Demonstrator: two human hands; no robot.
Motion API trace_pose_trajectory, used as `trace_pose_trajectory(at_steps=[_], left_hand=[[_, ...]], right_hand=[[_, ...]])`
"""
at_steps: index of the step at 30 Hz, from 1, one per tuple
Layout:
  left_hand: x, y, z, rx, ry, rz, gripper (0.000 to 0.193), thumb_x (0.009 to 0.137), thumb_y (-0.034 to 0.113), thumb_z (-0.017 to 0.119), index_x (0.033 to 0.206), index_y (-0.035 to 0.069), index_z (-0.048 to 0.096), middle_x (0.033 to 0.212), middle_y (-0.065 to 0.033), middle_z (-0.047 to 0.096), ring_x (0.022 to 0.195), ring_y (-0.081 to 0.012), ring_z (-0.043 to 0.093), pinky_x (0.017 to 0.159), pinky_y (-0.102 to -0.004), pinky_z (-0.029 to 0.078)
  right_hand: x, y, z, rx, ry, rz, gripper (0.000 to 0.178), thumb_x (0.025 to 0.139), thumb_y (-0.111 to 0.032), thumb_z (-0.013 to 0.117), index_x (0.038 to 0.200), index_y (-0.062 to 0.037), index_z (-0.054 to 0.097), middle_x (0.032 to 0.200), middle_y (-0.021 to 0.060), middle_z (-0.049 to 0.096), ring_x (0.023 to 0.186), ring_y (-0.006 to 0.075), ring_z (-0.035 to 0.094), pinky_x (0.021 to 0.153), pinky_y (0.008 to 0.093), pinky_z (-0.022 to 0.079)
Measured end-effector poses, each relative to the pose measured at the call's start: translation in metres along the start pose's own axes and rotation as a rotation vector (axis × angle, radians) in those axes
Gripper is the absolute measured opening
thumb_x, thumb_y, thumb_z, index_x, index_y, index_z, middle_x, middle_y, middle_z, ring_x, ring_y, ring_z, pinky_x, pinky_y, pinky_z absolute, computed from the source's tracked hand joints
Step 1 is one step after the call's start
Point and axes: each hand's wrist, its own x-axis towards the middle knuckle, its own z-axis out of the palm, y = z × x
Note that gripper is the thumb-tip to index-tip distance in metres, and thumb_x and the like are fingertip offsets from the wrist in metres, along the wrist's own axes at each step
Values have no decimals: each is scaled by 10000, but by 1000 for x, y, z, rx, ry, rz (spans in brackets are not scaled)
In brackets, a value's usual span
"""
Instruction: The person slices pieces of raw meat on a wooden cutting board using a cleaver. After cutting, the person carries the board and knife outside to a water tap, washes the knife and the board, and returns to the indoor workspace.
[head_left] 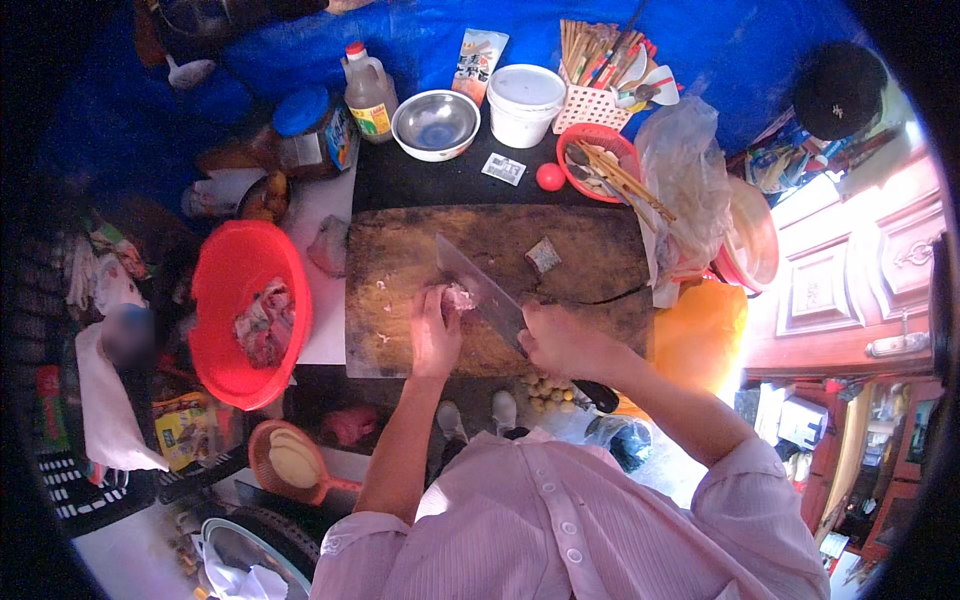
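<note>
My right hand point(562, 343) is closed round the dark handle of a kitchen knife point(474, 284), whose wide blade slants up and left over the wooden cutting board point(400, 235). The curled fingers of my left hand point(436, 328) press on a small pale pink piece of meat point(460, 298) beside the blade. Whether the edge is in the meat, I cannot tell. Small meat scraps lie on the board to the left. Farther right on it sits a small greyish square object point(542, 256), with a thin black cord below it. More raw meat point(266, 325) lies in a red basin point(207, 300) at left.
Behind the board stand a metal bowl point(436, 125), a white lidded bucket point(524, 105), a bottle point(368, 92) and a red basket point(598, 162) with chopsticks. A pink ball point(550, 177) is nearby. A plastic bag point(685, 185) hangs at right; an orange strainer point(290, 462) is lower left.
</note>
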Motion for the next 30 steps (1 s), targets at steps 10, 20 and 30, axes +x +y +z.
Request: trace_pose_trajectory(at_steps=[10,20,30], left_hand=[[-2,-15,4,-107,-91,-7,301,706,-60,562,995,17,524,893,-166,536,835,-344,510,751,-409,423],[-3,-7,2,-159,-76,-121,241,763,-11,569,997,23,518,875,-165,567,818,-328,523,736,-422,423],[25,-33,-18,-24,-52,-264,283,819,108,581,1055,4,464,949,-187,588,853,-324,580,750,-402,456]], right_hand=[[27,-7,-2,113,-153,32,216,858,-125,460,877,89,430,654,232,560,483,313,589,547,432,483],[45,13,39,-41,49,-43,285,846,-163,468,943,101,422,747,281,575,695,463,567,626,507,456],[86,-6,76,-67,275,-106,267,812,-136,510,939,79,415,704,265,584,697,431,587,625,509,472]])
